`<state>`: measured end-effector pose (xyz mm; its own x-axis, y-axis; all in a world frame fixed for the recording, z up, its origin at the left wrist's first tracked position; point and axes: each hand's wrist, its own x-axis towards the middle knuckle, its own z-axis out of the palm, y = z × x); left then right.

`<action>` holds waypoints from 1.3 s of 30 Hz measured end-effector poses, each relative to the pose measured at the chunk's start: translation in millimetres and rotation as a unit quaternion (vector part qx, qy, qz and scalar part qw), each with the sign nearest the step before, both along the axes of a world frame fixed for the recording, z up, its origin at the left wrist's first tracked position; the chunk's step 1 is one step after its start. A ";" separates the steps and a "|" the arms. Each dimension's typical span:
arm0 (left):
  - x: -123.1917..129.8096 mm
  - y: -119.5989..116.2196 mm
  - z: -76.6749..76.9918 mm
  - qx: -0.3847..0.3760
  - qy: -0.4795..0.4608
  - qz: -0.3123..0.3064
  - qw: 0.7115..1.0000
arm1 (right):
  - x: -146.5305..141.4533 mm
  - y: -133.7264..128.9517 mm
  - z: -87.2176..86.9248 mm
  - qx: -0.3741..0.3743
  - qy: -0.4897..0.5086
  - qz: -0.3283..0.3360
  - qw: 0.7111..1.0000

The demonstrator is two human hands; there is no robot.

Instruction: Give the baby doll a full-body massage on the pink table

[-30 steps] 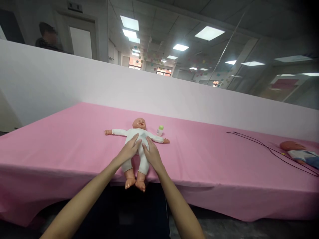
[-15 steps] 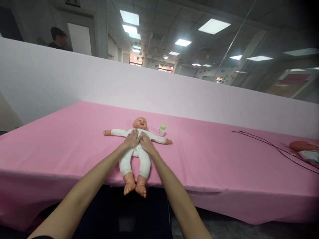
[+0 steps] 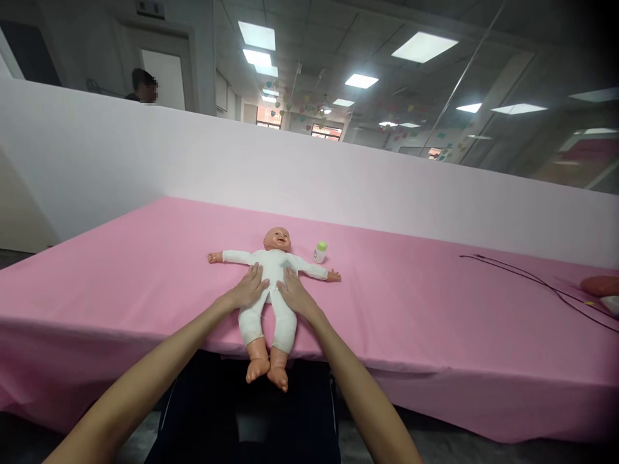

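Observation:
A baby doll (image 3: 275, 261) with a white cloth body lies on its back on the pink-covered table (image 3: 396, 303). Its arms are spread wide, its head points away from me, and its feet reach over the front edge. My left hand (image 3: 250, 287) rests on the left side of its lower belly, fingers stretched out. On the other side of the belly lies my right hand (image 3: 293, 293), also flat with its fingers extended. A gap shows the white cloth between the two hands. Near the doll's arm at right stands a small bottle (image 3: 320, 252) with a green cap.
Thin black cables (image 3: 522, 277) run across the table's right part. A second doll (image 3: 599, 287) is cut off at the right edge. Behind the table rises a white partition (image 3: 338, 180) with glass above. A person (image 3: 142, 85) is beyond it at left.
My hands have parted from the middle of the doll's chest, sliding outward and down to the sides of its belly. The camera view has shifted slightly.

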<state>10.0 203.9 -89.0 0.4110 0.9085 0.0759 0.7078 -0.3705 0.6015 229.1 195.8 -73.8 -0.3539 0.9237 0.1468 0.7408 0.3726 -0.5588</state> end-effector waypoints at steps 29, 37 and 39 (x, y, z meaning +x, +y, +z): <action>8.9 7.0 -4.6 0.042 0.016 -0.028 0.999 | -5.6 16.8 2.2 -0.002 -0.015 0.049 0.999; 44.4 51.6 9.1 0.051 -0.002 0.040 0.998 | -15.8 64.8 -4.7 0.038 0.026 -0.029 0.999; 44.4 67.4 5.8 0.050 -0.015 0.072 0.996 | -15.6 76.6 -9.2 0.044 0.043 -0.074 0.995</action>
